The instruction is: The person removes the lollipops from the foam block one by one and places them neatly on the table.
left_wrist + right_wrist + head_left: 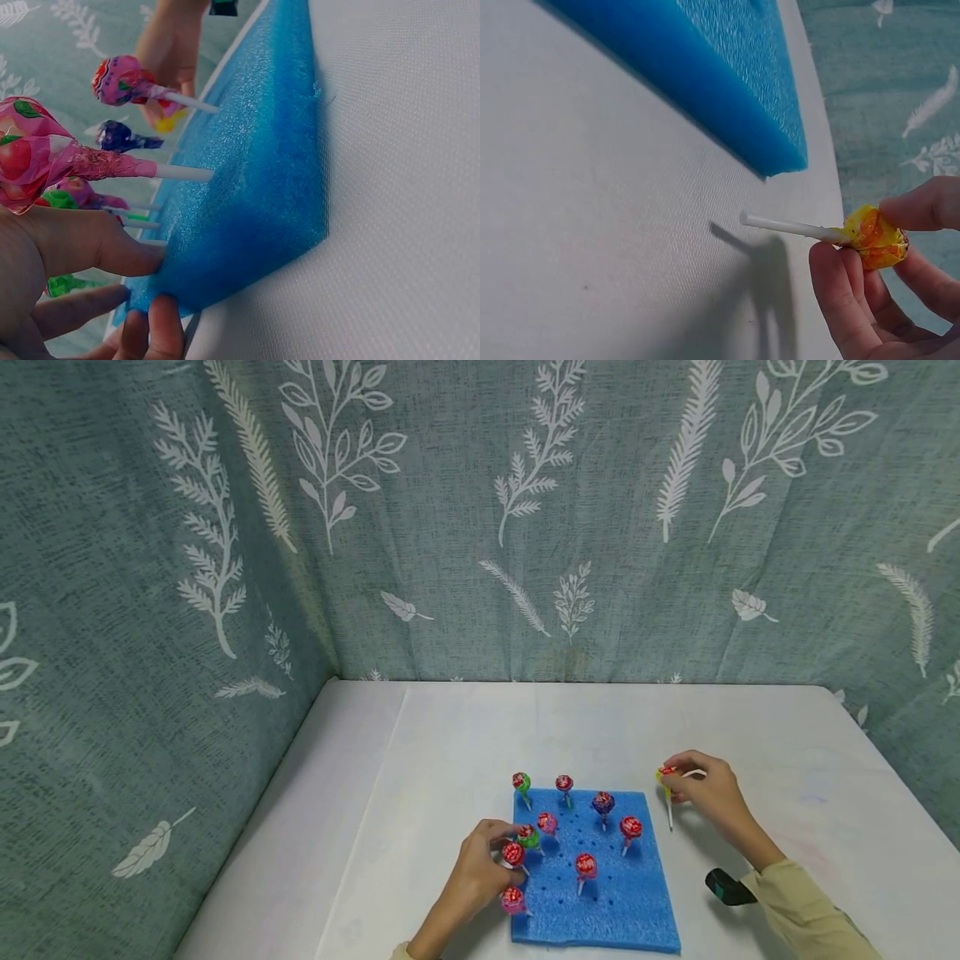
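Note:
A blue foam block [622, 910] with several wrapped lollipops stuck upright in it lies on the table. At its left edge is my left hand [480, 868], thumb and fingers gripping the foam beside a red lollipop [513, 853]. In the left wrist view a pink lollipop [37, 154] stands close above the thumb. My right hand [705, 789] pinches a yellow-wrapped lollipop [874, 238] by its candy head, right of the block's far corner. Its white stick points down in the head view, clear of the foam.
On the block stand a purple lollipop [603, 803] and a red lollipop [631, 828], with small holes between them. A dark device [727, 888] is at the right sleeve. The white table [450, 735] meets a green leaf-patterned curtain [450, 568].

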{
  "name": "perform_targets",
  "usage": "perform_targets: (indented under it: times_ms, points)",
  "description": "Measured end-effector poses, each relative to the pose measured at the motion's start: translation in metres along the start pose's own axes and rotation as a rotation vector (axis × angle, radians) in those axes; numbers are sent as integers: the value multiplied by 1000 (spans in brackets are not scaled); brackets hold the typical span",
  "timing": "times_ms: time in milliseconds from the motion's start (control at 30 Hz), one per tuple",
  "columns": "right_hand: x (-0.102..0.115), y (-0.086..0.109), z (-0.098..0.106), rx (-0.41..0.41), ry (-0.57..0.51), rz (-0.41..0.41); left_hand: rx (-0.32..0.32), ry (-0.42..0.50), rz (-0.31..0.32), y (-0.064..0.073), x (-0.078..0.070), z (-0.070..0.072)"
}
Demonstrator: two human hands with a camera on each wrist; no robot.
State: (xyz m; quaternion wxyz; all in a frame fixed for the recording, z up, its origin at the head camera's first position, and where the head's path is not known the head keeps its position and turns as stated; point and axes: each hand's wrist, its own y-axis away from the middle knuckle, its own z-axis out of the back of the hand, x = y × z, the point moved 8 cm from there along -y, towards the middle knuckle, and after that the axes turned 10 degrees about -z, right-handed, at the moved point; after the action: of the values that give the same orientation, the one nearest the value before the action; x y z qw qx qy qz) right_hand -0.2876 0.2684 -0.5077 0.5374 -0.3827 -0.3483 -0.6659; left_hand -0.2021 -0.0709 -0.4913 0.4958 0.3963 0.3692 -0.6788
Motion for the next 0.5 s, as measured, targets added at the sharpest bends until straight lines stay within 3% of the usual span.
perform_targets:
  times_ms: [200,333,500]
  points:
    - [31,14,0,64,1,-78,-1,-10,7,0,1,0]
    - [33,13,-2,77,30,-129,1,-12,14,0,1,0]
    - [31,9,-3,69,63,-114,4,-17,23,0,0,0]
